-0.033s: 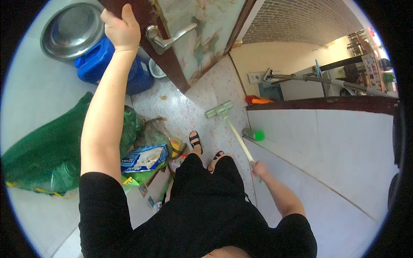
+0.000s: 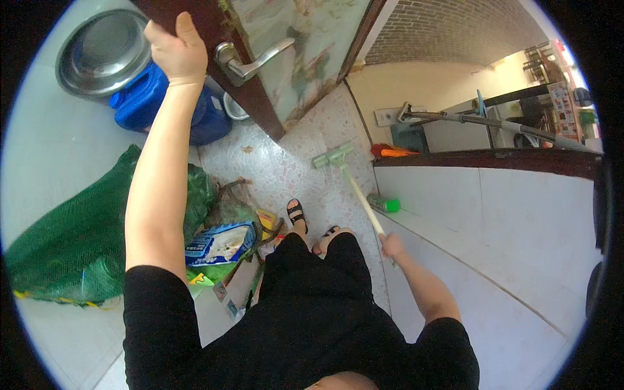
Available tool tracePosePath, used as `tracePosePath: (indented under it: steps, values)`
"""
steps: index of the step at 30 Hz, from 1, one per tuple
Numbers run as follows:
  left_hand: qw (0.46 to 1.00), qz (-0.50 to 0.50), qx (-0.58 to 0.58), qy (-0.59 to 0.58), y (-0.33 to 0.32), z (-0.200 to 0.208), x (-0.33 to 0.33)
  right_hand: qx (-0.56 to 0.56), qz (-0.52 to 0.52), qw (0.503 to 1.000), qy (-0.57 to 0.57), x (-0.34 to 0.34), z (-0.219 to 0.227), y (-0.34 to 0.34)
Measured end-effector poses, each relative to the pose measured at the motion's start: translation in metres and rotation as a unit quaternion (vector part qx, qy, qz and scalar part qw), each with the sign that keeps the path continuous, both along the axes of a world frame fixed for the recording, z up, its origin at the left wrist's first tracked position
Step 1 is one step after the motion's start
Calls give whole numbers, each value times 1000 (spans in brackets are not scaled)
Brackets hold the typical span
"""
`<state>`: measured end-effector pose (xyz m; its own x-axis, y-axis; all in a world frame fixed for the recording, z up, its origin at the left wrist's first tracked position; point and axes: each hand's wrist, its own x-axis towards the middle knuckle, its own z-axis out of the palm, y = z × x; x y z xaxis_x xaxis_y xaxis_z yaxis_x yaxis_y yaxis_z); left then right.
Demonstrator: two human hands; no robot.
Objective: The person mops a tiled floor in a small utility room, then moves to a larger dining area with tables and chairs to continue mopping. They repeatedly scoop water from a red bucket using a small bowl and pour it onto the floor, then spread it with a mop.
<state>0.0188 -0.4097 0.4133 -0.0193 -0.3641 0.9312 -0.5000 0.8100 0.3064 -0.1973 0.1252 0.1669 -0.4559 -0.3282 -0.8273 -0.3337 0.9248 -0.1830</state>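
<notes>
The right grip [image 2: 392, 247] is closed around the upper part of the mop [image 2: 360, 195], fingers wrapped about its cream handle, with a short end showing just below the hand. From there the mop slants forward and to the left, and its pale green crosswise head lies out on the patterned floor [image 2: 260, 162], ahead of the person's feet and well apart from them. The left grip [image 2: 175, 55] is raised at the far end of the outstretched arm, beside the brown-framed door [image 2: 260, 107] and left of its metal lever [image 2: 270, 57], which it does not touch. Its thumb stands up and apart from the fingers; the palm side is hidden, so I cannot tell whether it holds the door's edge or hangs loose. Left of that hand a shiny metal basin [image 2: 104, 53] sits above a blue jug [image 2: 140, 97], partly behind the forearm. Nearer, a green net bag [image 2: 78, 240] lies along the left, close to a blue and white packet [image 2: 221, 246]. Just right of the mop handle, a green-capped can [image 2: 391, 205] lies by the white wall [image 2: 442, 201]. The feet wear black sandals [image 2: 296, 211].
</notes>
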Motion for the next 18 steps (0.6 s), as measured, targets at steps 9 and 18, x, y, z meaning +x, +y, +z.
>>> tracePosePath:
  steps: [9, 18]
  values:
    - [982, 175, 65, -38, -51, -13, 14, -49, -18, 998, -20, -93, -94, -170]
    - [970, 229, 78, -31, -89, -22, 63, 6, -52, 997, -53, -136, -144, -155]
